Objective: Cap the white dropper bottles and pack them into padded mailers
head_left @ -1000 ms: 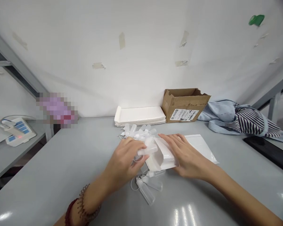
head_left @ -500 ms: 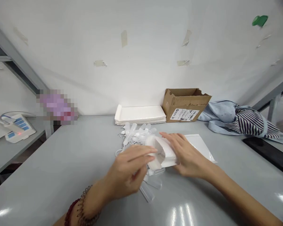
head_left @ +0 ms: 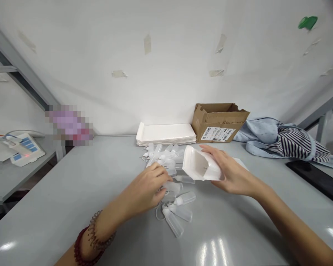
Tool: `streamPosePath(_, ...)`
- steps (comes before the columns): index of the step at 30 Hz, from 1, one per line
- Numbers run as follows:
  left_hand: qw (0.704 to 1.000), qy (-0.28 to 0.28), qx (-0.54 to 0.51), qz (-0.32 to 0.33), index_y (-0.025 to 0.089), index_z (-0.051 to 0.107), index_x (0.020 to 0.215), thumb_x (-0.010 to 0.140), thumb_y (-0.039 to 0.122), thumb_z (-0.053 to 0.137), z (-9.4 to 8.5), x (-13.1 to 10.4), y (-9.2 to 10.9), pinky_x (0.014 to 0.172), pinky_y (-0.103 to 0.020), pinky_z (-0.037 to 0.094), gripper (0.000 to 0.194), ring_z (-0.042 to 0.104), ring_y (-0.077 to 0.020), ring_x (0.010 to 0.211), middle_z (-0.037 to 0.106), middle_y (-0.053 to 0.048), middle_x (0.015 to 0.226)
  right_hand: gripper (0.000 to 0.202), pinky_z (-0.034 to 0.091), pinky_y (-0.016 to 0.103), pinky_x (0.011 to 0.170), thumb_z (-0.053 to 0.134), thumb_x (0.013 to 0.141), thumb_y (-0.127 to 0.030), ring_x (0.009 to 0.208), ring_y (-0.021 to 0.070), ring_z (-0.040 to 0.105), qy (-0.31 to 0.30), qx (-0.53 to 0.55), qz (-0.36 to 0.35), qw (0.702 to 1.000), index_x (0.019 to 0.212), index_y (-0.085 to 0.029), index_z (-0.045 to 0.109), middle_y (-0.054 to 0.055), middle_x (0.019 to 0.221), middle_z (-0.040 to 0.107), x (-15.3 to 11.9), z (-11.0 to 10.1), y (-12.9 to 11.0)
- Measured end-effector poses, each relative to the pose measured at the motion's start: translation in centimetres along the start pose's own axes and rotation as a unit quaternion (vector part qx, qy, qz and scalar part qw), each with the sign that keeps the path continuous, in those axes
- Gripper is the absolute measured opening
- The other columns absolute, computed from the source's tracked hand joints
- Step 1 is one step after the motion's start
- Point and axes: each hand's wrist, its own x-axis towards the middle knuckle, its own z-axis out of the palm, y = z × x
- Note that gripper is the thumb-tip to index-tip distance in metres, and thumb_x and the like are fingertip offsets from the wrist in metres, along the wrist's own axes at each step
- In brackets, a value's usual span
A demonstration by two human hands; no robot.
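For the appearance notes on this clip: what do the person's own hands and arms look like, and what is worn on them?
Both hands are bare, with no gloves. The left hand has two bands at its wrist: a dark red beaded bracelet and a brownish coiled band. No sleeve shows on either forearm, and the right hand wears nothing visible.

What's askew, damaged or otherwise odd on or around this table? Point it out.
The cardboard box has a notched, torn-looking rim. Tape scraps cling to the wall, some peeling. The small bottles lie jumbled in a loose heap, but no spill shows.
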Motion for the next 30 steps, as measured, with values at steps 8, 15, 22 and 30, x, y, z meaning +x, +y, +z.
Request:
streamPosePath(8,0.990,0.104,-0.099,-0.005,0.018,0.063,0.105,0.083,0.013,0.060,-0.8,0.0,0.6,0.065,-0.025,0.049,0.024,0.056,-0.0129,0.073,0.062,-0.003,0.088,0.074,0.040,0.047,0.089,0.052,0.073,-0.014,0.111,0.0307,0.050,-0.029,-0.017,-0.057,0.998,0.140,-0.019,0.021,0.015,0.129,0.051,0.2,1.0,-1.8)
streamPosePath(15,0.953,0.207,0.156,0.158,0.011,0.060,0.102,0.089,0.012,0.051,1.9,0.6,1.3,0.055,-0.029,0.045,0.016,0.049,-0.0159,0.065,0.065,-0.006,0.077,0.078,0.036,0.050,0.089,0.050,0.066,-0.008,0.106,0.0315,0.048,-0.040,-0.034,-0.096,0.994,0.139,-0.012,0.023,0.018,0.123,0.051,0.2,2.7,-3.6)
streamPosePath(22,0.957,0.237,0.022,0.164,0.014,0.059,0.099,0.088,0.016,0.058,2.4,0.5,2.0,0.060,-0.028,0.047,0.012,0.049,-0.0144,0.066,0.067,-0.005,0.079,0.080,0.038,0.049,0.086,0.049,0.064,-0.008,0.103,0.0304,0.049,-0.043,-0.018,-0.094,0.995,0.139,-0.013,0.023,0.017,0.119,0.053,0.1,2.8,-4.0)
streamPosePath(30,0.959,0.255,-0.098,0.072,0.015,0.062,0.080,0.078,0.018,0.069,1.0,0.5,2.4,0.053,-0.022,0.043,0.007,0.049,-0.0105,0.056,0.059,0.001,0.061,0.076,0.038,0.049,0.086,0.049,0.064,-0.009,0.101,0.0302,0.049,-0.052,-0.040,-0.088,0.994,0.137,-0.010,0.028,0.017,0.114,0.054,0.1,2.5,-4.6)
